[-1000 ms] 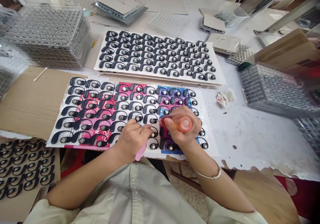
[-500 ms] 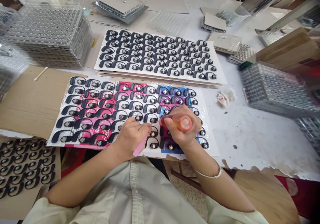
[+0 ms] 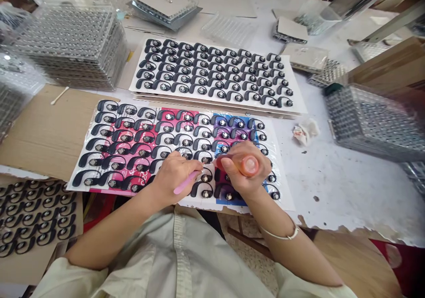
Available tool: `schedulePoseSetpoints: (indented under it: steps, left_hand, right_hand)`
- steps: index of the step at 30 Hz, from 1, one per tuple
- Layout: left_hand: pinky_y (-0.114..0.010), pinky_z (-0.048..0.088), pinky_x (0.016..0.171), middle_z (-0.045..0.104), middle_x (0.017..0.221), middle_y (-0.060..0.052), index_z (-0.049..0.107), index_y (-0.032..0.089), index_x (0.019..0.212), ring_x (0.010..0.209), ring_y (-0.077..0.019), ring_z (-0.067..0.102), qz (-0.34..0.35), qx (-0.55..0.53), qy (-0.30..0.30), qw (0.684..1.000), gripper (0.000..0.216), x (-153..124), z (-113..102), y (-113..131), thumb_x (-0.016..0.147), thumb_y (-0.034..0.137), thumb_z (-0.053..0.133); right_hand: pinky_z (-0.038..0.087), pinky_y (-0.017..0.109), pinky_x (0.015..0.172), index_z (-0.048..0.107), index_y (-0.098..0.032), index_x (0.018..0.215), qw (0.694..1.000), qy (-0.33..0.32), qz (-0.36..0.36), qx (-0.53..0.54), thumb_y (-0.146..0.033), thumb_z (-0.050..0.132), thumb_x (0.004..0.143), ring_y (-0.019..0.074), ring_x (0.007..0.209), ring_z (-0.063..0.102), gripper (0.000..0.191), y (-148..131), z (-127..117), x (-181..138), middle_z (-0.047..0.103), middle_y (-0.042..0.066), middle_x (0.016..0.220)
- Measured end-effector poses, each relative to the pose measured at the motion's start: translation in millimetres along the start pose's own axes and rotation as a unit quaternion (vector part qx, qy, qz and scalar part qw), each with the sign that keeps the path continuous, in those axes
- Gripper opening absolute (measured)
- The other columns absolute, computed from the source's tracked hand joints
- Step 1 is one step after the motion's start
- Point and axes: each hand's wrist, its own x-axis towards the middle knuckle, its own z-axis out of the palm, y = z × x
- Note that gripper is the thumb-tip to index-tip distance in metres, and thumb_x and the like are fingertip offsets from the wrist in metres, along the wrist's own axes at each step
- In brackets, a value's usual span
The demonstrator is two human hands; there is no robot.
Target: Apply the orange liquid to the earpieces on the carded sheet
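Note:
A plastic-covered pink and blue sheet [image 3: 109, 187] lies in front of me, covered with rows of black ear-hook earpieces [image 3: 129, 135]. My left hand [image 3: 175, 174] is closed on a thin pink stick [image 3: 184, 183], its tip at an earpiece near the sheet's front middle. My right hand [image 3: 247, 167] is wrapped round a small orange bottle [image 3: 247, 165], held just right of the stick, over the blue part of the sheet.
A white sheet [image 3: 299, 105] with more earpieces lies behind. Stacks of clear trays stand at the left [image 3: 69, 45] and right [image 3: 368, 121]. Brown cardboard [image 3: 43, 129] lies left, a crumpled tissue [image 3: 303, 130] right, another earpiece sheet [image 3: 33, 214] low left.
The pink stick has tilted from pointing down to lying more level in my left hand. Both hands stay at the same spot; the view has shifted slightly.

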Motion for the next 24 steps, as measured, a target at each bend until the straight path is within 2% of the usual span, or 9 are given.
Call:
schedulePoseSetpoints:
  steps: [9,15,24]
  left_hand:
    - [-0.033,0.042,0.074,0.074,0.084,-0.003,0.068,0.017,0.091,0.071,-0.0175,0.069,-0.017,-0.023,-0.007,1.0,0.012,3.4,-2.5,-2.0,0.088,0.017,0.056]
    - [-0.031,0.044,0.078,0.074,0.084,0.0,0.07,0.021,0.089,0.072,-0.0156,0.067,-0.077,-0.056,-0.013,0.995,0.01,5.1,-5.3,-3.0,0.086,0.018,0.061]
    - [-0.027,0.047,0.075,0.074,0.084,0.001,0.073,0.022,0.086,0.074,-0.0164,0.066,-0.114,-0.058,-0.028,0.991,0.009,7.4,-8.3,-2.8,0.082,0.019,0.065]
  right_hand:
    - [0.046,0.031,0.053,0.053,-0.02,0.07,1.0,-0.005,0.008,-0.003,-0.019,0.07,0.072,0.0135,0.056,0.052,0.017,-0.8,0.5,-0.2,0.055,-0.001,0.062]
    - [0.046,0.033,0.054,0.053,-0.021,0.07,1.0,-0.005,0.012,-0.008,-0.022,0.069,0.073,0.0144,0.055,0.052,0.017,0.1,1.1,-1.8,0.055,-0.001,0.061]
    - [0.046,0.032,0.054,0.054,-0.02,0.07,1.0,-0.005,0.007,0.016,-0.018,0.07,0.072,0.0135,0.056,0.052,0.016,-0.4,1.8,-1.5,0.056,-0.001,0.062]
